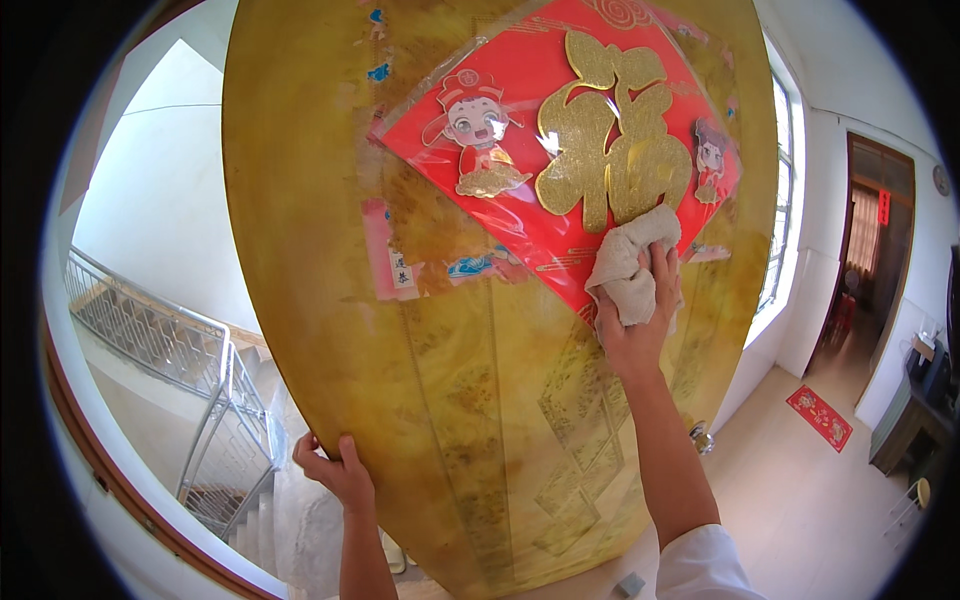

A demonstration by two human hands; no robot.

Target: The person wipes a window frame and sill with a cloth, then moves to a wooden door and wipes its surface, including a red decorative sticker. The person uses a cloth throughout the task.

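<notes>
A yellow-brown door [442, 390] with faint embossed patterns stands before me. On its upper part is a red diamond-shaped decoration [525, 202] under clear plastic, with a large gold character [600, 150] and two cartoon figures. My right hand [645, 322] presses a folded pale cloth [634, 262] against the lower corner of the decoration. My left hand [337, 469] grips the door's left edge, thumb on the near face and fingers around the edge. Torn remnants of old paper [386, 255], pink and blue, stick to the door left of and below the decoration.
Left of the door lies a stairwell with a metal railing [202, 375]. To the right, a room holds a red mat [819, 418], a dark cabinet [911, 420] and a stool [919, 495]. A door knob [701, 437] juts out at the door's right edge, below a barred window [780, 187].
</notes>
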